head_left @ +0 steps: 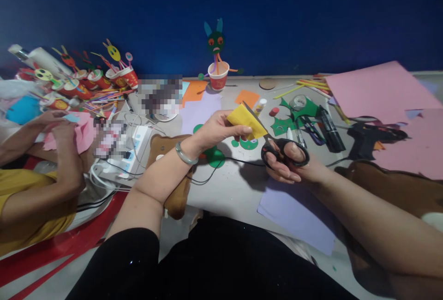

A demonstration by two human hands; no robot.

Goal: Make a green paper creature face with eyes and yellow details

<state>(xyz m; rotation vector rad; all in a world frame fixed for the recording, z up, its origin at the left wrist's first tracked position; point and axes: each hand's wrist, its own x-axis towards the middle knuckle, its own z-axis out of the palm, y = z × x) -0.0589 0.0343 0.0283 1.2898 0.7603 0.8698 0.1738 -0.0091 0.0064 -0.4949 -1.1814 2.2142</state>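
Note:
My left hand pinches a yellow piece of paper over the middle of the table. My right hand is closed round the black handles of a pair of scissors. The scissor blades lie at the paper's right edge, partly hidden by it. Below the paper, green round pieces lie on the tabletop. A purple sheet is under my right hand and wrist.
A cup with a green-headed figure stands at the back. Green scraps, black markers, a glue gun and pink sheets lie right. At left are a power strip and a person's hands holding pink paper.

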